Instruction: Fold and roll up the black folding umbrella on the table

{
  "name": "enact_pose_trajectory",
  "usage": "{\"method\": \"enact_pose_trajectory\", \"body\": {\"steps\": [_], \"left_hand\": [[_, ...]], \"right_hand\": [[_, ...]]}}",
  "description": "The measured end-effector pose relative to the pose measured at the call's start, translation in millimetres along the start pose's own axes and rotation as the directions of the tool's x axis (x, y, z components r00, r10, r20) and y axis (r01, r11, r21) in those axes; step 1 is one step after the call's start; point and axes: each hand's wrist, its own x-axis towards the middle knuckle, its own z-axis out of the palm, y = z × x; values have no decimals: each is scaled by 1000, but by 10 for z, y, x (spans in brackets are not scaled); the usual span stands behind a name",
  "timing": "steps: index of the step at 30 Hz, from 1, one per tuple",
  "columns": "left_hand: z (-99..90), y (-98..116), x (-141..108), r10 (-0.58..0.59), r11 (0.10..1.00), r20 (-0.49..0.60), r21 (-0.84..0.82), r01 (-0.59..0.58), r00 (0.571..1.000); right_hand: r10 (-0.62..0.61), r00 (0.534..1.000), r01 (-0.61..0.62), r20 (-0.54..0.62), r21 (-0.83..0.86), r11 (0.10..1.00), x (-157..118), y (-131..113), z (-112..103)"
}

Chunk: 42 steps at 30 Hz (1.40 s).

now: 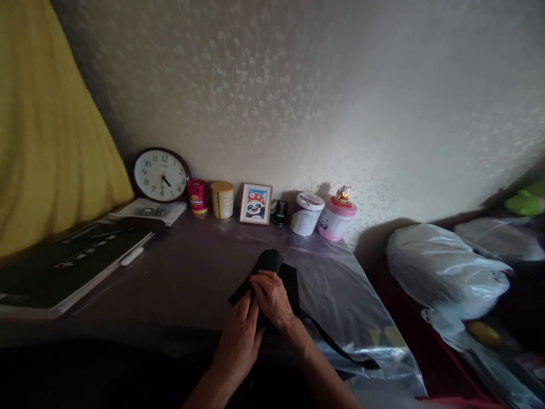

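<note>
A black, folded fabric piece [289,284] with a rolled-up part at its far end lies near the front of the table. From its right side a long black strap [334,343] trails toward the table's front right corner. My left hand [242,324] is closed on the near left part of the fabric, its fingertips pressed together. Just right of it, my right hand [272,298] curls over the rolled part, its fingers touching those of my left hand. Whatever lies beneath both palms is hidden.
Clear plastic covers the table [191,272]. Along the wall stand a clock [162,175], a pink can [197,196], a yellow can [222,200], a panda picture [256,203] and two tubs [306,215]. A large green book [72,261] lies left; white bags [443,267] sit right.
</note>
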Motion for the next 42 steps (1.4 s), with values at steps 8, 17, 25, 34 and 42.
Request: {"method": "enact_pose_trajectory", "body": {"steps": [8, 17, 25, 34, 42], "left_hand": [[-24, 48, 23, -73, 997, 77, -18, 75, 994], [-72, 64, 89, -134, 991, 201, 18, 133, 971], [-32, 139, 34, -147, 988, 151, -19, 152, 977], [-123, 181, 17, -200, 966, 227, -115, 230, 953], [-285, 45, -163, -275, 879, 209, -341, 334, 938]], "right_hand": [[3, 998, 2, 55, -103, 995, 426, 509, 90], [272, 962, -274, -37, -61, 960, 752, 902, 115], [437, 859, -462, -269, -34, 886, 332, 841, 81], [489, 836, -509, -249, -21, 860, 341, 462, 438], [488, 847, -509, -210, -62, 858, 273, 354, 412]]}}
